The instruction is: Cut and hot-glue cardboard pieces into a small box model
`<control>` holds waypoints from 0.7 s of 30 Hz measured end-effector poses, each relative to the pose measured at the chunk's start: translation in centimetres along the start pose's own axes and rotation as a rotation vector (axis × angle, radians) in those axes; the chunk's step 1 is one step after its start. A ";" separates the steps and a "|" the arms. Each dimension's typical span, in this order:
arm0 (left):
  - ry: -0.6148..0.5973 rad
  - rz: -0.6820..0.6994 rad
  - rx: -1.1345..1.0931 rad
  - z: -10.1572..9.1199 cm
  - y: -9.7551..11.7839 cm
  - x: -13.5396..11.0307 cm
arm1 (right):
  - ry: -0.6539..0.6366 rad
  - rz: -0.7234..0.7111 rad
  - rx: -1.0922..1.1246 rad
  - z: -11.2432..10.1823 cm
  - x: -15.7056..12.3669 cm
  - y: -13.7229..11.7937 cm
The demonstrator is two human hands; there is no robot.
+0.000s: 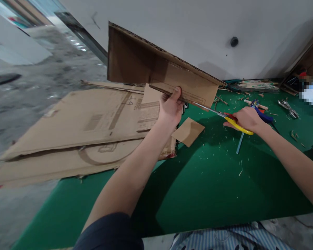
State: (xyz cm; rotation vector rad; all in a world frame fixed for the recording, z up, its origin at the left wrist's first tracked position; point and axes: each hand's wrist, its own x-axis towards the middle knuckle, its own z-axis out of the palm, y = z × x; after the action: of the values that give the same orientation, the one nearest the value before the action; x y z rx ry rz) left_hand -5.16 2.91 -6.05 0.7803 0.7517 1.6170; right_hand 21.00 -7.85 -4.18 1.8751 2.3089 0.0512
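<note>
My left hand (171,107) grips the lower edge of a folded piece of brown cardboard (195,85), thumb on its near face. The piece is raised above the table and slopes down to the right. My right hand (246,119) is closed around the yellow and red handles of a pair of scissors (238,125). The blades point left and meet the cardboard's lower edge, close to my left fingers; how far they are apart I cannot tell. Below lies a small cardboard square (190,132) on the green table (211,187).
Large flattened cardboard boxes (94,118) overhang the table's left side. Toward the right lie blue-handled pliers (263,115), a metal tool (288,108), a clear glue stick (240,143) and scattered scraps. Thin strips (259,85) are piled against the white wall (250,21).
</note>
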 end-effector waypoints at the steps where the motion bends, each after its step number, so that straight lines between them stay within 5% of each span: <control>1: -0.007 0.006 0.002 -0.1 0.0 0.1 | 0.002 0.001 -0.005 0.0 0.0 0.0; 14: -0.192 0.188 0.119 -0.2 -0.2 0.0 | 0.028 -0.057 -0.057 1.2 0.2 -1.0; 21: 0.028 0.093 0.059 -0.7 1.8 1.1 | -0.068 0.056 -0.015 0.4 0.6 0.1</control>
State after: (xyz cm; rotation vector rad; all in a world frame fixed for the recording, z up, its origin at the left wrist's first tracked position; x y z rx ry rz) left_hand -6.90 3.63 -4.85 0.8471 0.7955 1.6982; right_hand 21.03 -7.28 -4.62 1.9043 2.2054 0.0113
